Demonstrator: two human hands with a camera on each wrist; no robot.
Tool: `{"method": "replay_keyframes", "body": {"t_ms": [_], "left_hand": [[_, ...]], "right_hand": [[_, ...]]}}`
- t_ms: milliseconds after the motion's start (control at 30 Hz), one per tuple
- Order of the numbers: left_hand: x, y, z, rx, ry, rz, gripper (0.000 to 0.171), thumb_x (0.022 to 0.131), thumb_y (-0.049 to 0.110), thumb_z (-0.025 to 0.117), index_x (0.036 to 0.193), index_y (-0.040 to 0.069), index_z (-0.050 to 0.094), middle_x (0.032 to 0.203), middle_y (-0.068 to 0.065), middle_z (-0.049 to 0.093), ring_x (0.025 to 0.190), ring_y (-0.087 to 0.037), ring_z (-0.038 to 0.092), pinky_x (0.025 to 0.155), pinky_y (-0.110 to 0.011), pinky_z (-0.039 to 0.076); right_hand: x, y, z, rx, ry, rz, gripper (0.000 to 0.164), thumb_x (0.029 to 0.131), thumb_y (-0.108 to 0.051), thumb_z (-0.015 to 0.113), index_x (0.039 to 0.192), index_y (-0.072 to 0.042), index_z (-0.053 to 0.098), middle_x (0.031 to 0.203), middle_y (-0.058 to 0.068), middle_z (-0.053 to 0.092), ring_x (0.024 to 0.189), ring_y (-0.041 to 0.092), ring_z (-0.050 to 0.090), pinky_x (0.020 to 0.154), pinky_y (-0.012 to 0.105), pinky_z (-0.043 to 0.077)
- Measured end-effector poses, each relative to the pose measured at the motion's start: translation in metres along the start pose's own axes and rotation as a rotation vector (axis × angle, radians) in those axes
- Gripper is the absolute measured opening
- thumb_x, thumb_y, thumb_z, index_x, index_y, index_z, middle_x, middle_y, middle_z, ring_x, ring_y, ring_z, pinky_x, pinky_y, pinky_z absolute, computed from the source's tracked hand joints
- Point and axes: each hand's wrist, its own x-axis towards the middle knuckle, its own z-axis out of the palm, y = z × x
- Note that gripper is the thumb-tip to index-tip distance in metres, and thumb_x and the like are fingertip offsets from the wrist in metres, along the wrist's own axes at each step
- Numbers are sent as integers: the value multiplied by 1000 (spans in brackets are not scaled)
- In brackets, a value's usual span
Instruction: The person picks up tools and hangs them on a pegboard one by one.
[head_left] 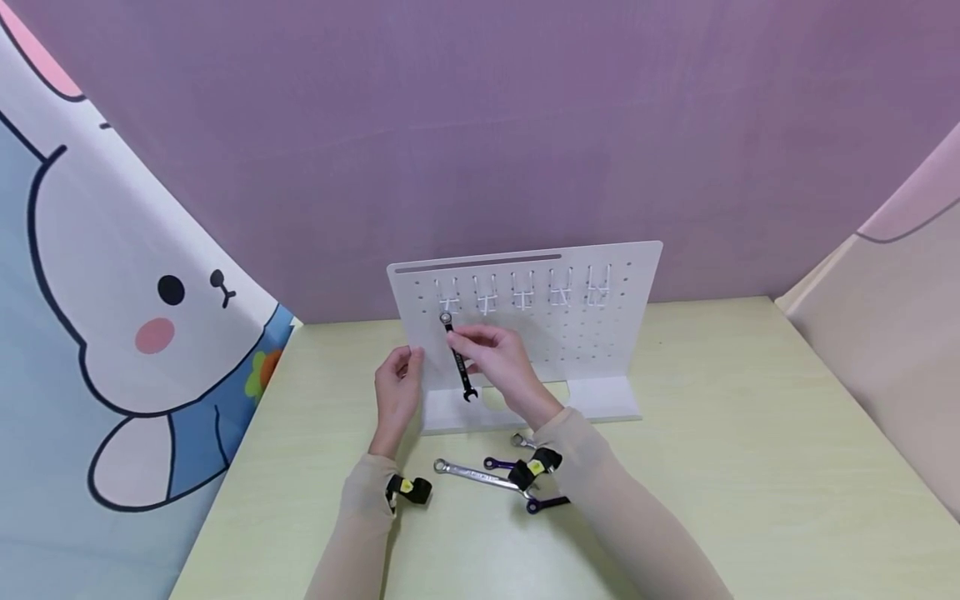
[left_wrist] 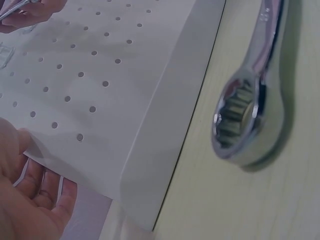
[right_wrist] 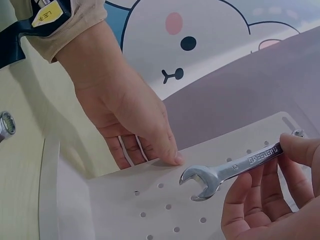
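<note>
My right hand (head_left: 502, 362) pinches a combination wrench (head_left: 460, 363) between thumb and fingers. The wrench slants in front of the left part of a white pegboard (head_left: 592, 354), ring end up near the leftmost hook and open end down. In the right wrist view its shiny shaft (right_wrist: 250, 161) shows raised lettering. At the board's left edge, my left hand (head_left: 396, 392) grips the panel, thumb on the front side and the other fingers (left_wrist: 45, 192) behind it. White wire hooks (head_left: 522, 293) run in a row along the upper board.
Several wrenches lie on the pale wooden table (head_left: 712, 417) before the board: a long silver one (head_left: 476, 475), dark purple ones (head_left: 549, 503) and another silver ring end (head_left: 519, 440). My right forearm partly covers them. A purple backdrop (head_left: 525, 150) stands behind, with a rabbit-print cloth (head_left: 120, 250) at left.
</note>
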Motion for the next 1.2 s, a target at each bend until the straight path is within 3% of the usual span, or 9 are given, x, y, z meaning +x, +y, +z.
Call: {"method": "replay_keyframes", "body": {"t_ms": [167,467,700,933,1200], "left_hand": [[1,-2,1,-12,1,6,29,109,24,62,121,-1,73,121,-23,75,97,-17,65,81,-16,48],[2,-1,0,-8,1,18,30,109,24,62,120,-2,72,119,-24,75,91,-8,61,80,-16,48],[2,-4,1,-1,1,15,31,110,24,62,120,-3,72,119,-24,75,92,-9,61,80,-16,48],[2,-4,1,0,0,15,29,109,24,63,120,-1,72,120,-23,76,96,-17,64,81,-17,48],[1,-3,1,5,2,22,29,109,23,62,120,-2,72,119,-23,75,103,-27,66,84,-18,48]], "right_hand": [[2,2,0,-3,11,7,31,99,-23,77,126,-7,75,123,7,75,97,12,66,80,26,59],[8,5,0,16,31,10,29,99,-20,77,124,-7,75,123,6,75,96,10,66,78,24,58],[12,9,2,27,42,-4,29,99,-20,77,123,-6,75,123,6,75,97,10,66,76,24,59],[17,10,2,27,46,-4,30,100,-22,77,125,-6,74,124,8,75,97,11,67,77,25,60],[21,10,4,-8,75,8,30,100,-30,76,120,-7,76,110,4,75,85,11,67,75,28,62]]}}
